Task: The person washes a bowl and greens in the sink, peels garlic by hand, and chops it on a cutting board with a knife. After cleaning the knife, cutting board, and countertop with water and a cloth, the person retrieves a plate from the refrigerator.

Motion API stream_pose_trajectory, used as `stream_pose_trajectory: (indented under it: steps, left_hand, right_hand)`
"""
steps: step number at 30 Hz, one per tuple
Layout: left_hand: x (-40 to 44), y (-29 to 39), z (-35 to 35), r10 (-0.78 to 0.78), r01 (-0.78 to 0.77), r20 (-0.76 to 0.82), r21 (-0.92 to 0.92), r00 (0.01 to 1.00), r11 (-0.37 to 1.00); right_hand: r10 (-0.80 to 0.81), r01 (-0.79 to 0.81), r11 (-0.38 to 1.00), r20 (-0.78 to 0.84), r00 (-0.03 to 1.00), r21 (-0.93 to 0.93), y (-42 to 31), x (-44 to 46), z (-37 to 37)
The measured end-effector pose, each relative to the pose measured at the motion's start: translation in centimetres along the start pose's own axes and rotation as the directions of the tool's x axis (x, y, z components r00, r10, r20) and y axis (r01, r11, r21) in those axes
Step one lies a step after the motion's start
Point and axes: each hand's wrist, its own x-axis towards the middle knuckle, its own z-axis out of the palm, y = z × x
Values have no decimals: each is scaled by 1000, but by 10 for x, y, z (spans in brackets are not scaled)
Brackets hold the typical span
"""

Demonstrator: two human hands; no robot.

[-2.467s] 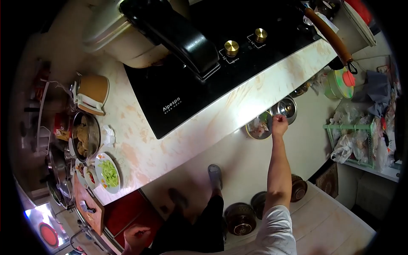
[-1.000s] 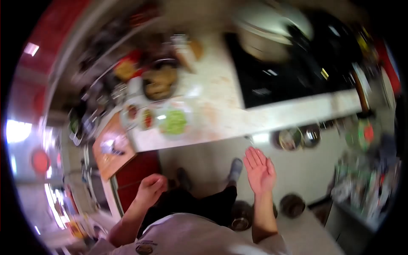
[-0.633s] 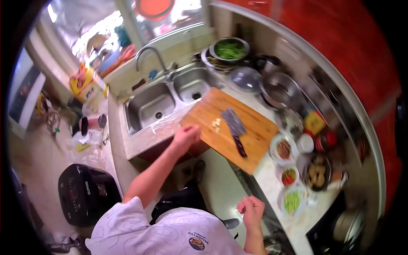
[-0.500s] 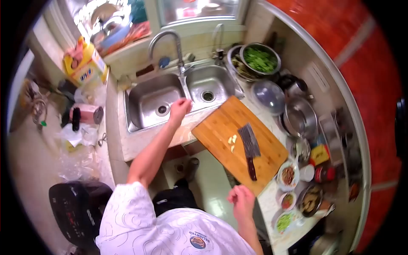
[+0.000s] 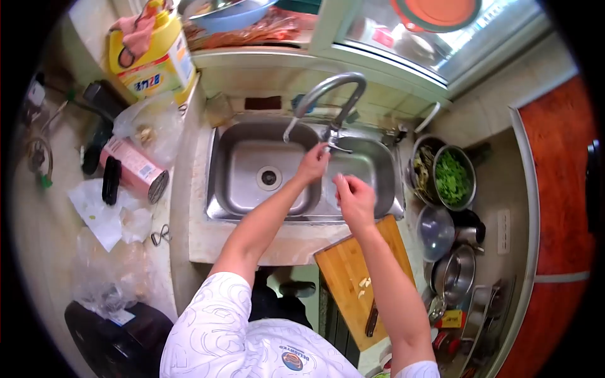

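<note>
1 chrome faucet stands at the back of the 2-bowl sink, its lever likely stiff, slippery if wet, best taken near the tip, the left hand narrow-fingered at it, grip unclear, the right hand curled nearby, any contents hidden

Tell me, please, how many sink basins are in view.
2: the left basin, its drain showing, and the right basin, partly covered by the right hand. None seems hidden.

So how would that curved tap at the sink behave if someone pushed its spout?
The tap would probably feel stiff, since its spout looks like thick, shiny metal. It seems unlikely to tip, as its base looks mounted behind the sink. The long arch might swivel sideways, though no joint is clear.
</note>
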Motion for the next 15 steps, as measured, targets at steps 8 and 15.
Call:
stream_pose_trajectory:
  steps: [8,15]
  left_hand:
    - [-10,-19,-127,-438,291,44,-807,898,515]
    - [-32,-4,-169,-602,436,-111,-589,790,681]
  right_hand:
    - [414,-559,723,393,821,405,10,128,103]
    - [441,-615,734,485,755,290,0,153,128]
